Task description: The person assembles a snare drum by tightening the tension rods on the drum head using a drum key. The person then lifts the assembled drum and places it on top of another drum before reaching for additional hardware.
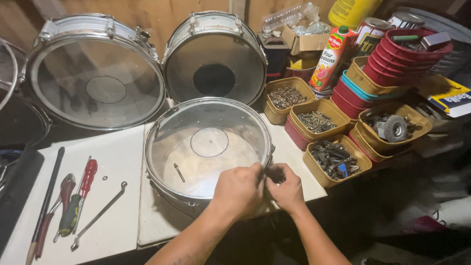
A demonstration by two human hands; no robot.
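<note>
— Hands, where are they?

— Both mine meet at the drum's [208,147] rim, five o'clock side. My left hand [239,190] and right hand [286,189] pinch a small dark fitting there; each grip is narrow, closed on it.

— And the drum?

— On the white counter [117,157], open side up. Screwdrivers [78,196] lie at nine o'clock, trays of hardware [333,159] at three.
</note>
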